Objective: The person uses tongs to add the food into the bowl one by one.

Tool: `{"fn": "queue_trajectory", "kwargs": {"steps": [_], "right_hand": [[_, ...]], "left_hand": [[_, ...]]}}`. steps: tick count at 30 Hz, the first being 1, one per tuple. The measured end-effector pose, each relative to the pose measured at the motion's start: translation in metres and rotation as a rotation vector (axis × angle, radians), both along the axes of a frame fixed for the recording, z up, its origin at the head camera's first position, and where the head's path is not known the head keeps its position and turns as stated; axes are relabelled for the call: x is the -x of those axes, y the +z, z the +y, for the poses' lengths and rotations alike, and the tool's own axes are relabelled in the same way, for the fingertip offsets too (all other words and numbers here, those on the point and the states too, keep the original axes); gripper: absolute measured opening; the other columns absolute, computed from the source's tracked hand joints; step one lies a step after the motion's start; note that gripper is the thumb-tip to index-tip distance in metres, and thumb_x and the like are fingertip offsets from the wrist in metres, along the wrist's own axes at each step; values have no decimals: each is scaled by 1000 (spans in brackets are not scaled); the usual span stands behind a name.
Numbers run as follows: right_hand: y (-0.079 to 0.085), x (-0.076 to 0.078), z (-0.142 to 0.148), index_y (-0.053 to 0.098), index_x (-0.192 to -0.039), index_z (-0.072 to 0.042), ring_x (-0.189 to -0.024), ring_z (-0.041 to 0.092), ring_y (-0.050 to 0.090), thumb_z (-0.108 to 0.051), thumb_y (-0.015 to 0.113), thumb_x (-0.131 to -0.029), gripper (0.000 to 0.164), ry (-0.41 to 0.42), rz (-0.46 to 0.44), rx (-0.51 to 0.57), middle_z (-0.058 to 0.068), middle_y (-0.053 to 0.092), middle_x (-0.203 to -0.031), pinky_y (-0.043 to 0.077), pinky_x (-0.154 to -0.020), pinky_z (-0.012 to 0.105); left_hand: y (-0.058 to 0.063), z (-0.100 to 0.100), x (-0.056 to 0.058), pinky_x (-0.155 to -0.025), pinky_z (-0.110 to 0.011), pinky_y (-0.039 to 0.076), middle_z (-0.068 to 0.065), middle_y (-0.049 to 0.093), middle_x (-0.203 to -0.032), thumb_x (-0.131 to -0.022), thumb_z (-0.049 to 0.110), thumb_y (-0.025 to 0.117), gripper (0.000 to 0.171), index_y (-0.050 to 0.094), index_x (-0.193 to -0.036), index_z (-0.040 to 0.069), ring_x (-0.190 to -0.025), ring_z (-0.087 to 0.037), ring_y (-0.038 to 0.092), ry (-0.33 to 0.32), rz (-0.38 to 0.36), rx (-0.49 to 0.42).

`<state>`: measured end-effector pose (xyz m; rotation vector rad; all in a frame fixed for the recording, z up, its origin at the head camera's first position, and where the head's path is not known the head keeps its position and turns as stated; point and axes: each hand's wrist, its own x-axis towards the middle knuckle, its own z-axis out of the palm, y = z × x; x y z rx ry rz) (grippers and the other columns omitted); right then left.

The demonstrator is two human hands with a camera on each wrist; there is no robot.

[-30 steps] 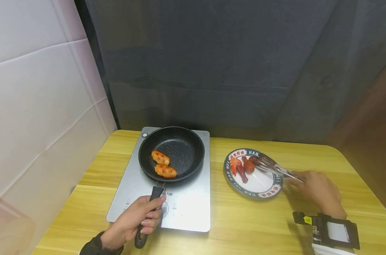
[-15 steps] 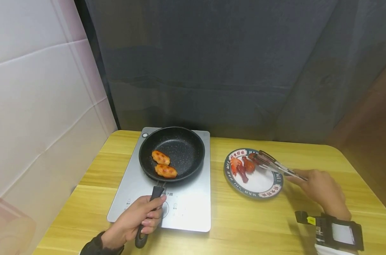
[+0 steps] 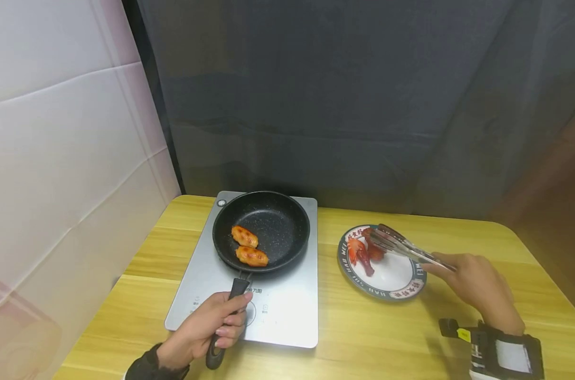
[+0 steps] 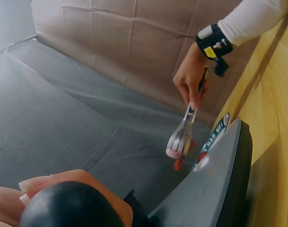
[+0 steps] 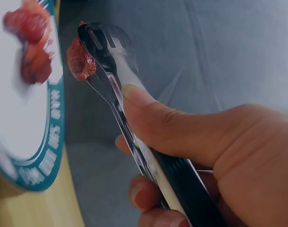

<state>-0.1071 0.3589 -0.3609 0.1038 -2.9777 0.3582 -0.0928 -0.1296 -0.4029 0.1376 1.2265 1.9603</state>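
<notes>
My left hand [image 3: 216,324] grips the black handle [image 3: 239,287] of a frying pan [image 3: 280,227]. Two browned chicken wings [image 3: 251,256] lie in the pan's near left part. On the right, my right hand [image 3: 477,285] holds metal tongs [image 3: 413,250], thumb along one arm. The slotted tips pinch a glossy reddish-brown piece of food [image 5: 78,61], raised over the plate [image 3: 392,277] in the right wrist view. A shrimp [image 3: 355,248], a drumstick [image 3: 365,263] and another reddish piece [image 3: 376,253] lie on the plate's left side, the last partly hidden by the tongs.
The pan sits on a silver induction cooker [image 3: 287,316] on a wooden table [image 3: 337,338]. Behind rises a dark grey cloth [image 3: 316,105]; a pale sheet [image 3: 69,158] stands at the left and a brown panel [image 3: 563,211] at the right.
The tongs, with the pinched piece, have moved left across the plate toward the other food. The head view has shifted slightly. My left hand keeps its grip on the pan handle.
</notes>
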Motion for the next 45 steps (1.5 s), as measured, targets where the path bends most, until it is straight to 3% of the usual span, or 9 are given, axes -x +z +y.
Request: {"fn": "queue_trajectory", "kwargs": {"steps": [3, 5, 10, 14, 20, 26, 31, 38, 45], "right_hand": [[7, 3, -9, 69, -115, -7, -81, 41, 62, -48, 67, -86, 51, 39, 44, -12, 23, 68, -96, 49, -56, 50], [13, 6, -15, 69, -113, -5, -70, 32, 59, -46, 68, -86, 49, 67, 77, -27, 16, 67, -77, 46, -52, 42], [27, 11, -33, 70, -114, -7, -61, 21, 47, -46, 68, -86, 48, 110, 117, -43, -6, 45, -56, 32, -50, 30], [40, 14, -50, 70, -115, -8, -61, 21, 48, -47, 69, -85, 49, 127, 128, -46, -5, 50, -57, 32, -48, 29], [57, 20, -76, 68, -117, -8, -68, 25, 57, -49, 67, -86, 52, 141, 85, -60, 9, 68, -77, 39, -48, 31], [63, 28, -103, 71, -114, -11, -59, 17, 50, -43, 71, -85, 43, 212, 114, -57, -7, 53, -57, 37, -47, 28], [64, 38, -124, 73, -112, -15, -50, 14, 43, -39, 72, -84, 36, 254, 97, -62, -9, 41, -49, 32, -40, 27], [61, 48, -152, 71, -112, -16, -49, 10, 45, -43, 73, -83, 39, 286, 23, -103, -10, 42, -46, 31, -37, 26], [56, 53, -175, 64, -125, -17, -28, 5, 44, -43, 69, -86, 47, 284, -121, -91, -4, 51, -52, 32, -32, 24]], "left_hand": [[0, 0, 0, -35, -13, 29, 10, 31, -58, -102, 28, 48, 30, 37, -81, 9, -42, 1, 33, 2, -6, -2], [-1, 0, 0, -35, -13, 29, 10, 32, -58, -102, 28, 49, 30, 37, -82, 9, -42, 1, 32, 4, -6, 0], [-1, 0, 0, -35, -14, 29, 9, 31, -58, -101, 28, 50, 29, 36, -83, 9, -42, 1, 32, 10, 1, 4], [-1, 0, 0, -35, -14, 28, 9, 31, -58, -101, 27, 49, 29, 36, -82, 9, -42, 1, 32, 11, 2, 1], [-2, 1, 0, -35, -14, 29, 9, 31, -58, -101, 26, 50, 29, 37, -84, 8, -42, 1, 31, 24, -4, 12], [-2, 1, 0, -34, -14, 28, 9, 31, -58, -101, 26, 51, 28, 37, -84, 8, -42, 0, 30, 29, -4, 17], [-1, 1, 0, -35, -14, 29, 9, 31, -58, -101, 26, 50, 28, 36, -85, 8, -42, 1, 32, 22, -6, 2], [-2, 0, 1, -35, -14, 28, 9, 31, -58, -100, 28, 51, 30, 37, -83, 9, -42, 0, 31, 28, 9, 24], [-4, 0, 1, -35, -14, 28, 9, 31, -58, -101, 28, 50, 31, 37, -80, 10, -42, 0, 31, 18, 20, 16]]}}
